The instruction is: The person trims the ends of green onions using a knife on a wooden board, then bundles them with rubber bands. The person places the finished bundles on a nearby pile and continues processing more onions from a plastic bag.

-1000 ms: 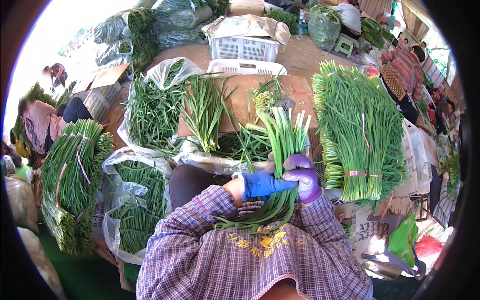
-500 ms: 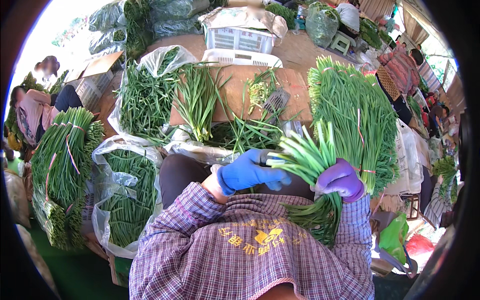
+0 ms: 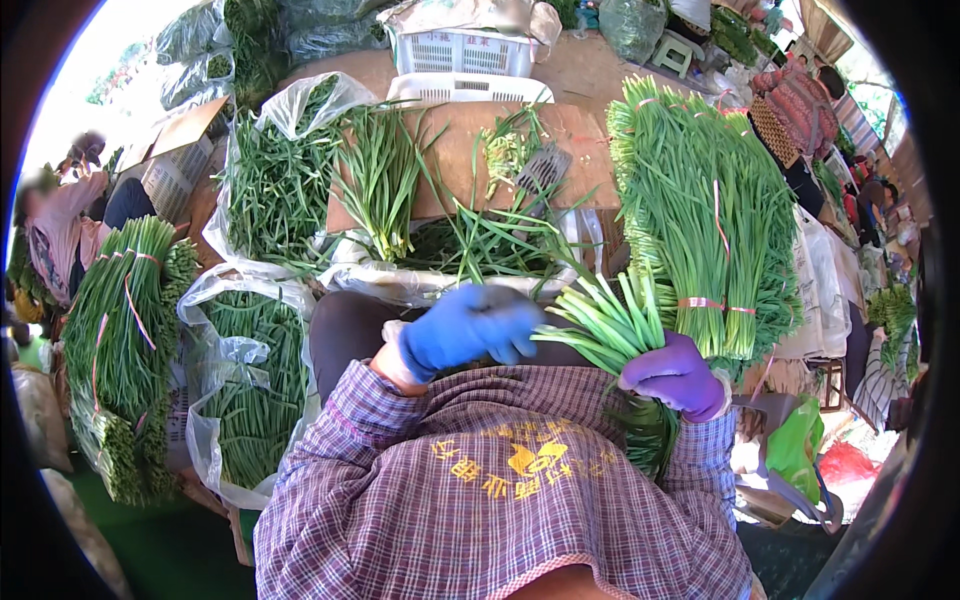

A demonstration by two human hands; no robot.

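Observation:
My right hand [image 3: 678, 378], in a purple glove, is closed around a bunch of garlic chives [image 3: 608, 322]. The pale stem ends fan out up and to the left, while the green leaves hang down below my fist against the sleeve. My left hand [image 3: 470, 328], in a blue glove, is just left of those stem ends. Motion smears its fingers, so I cannot make out whether anything is in them. Ahead, a loose bunch of chives [image 3: 380, 180] lies on a brown board [image 3: 585, 135], beside trimmed pale pieces [image 3: 505, 155] and a dark slotted tool [image 3: 545, 168].
Tied chive bundles [image 3: 700, 220] are stacked at the right, with more bundles [image 3: 125, 300] at the left. Clear plastic bags of chives [image 3: 250, 400] stand left of my knees. Beyond the board are a white crate [image 3: 465, 52] and a stool [image 3: 672, 52]. A person [image 3: 65, 220] sits far left.
My left hand has drawn back to the left, away from the stems, and is now blurred. My right hand keeps its hold on the chives. The view has tilted slightly.

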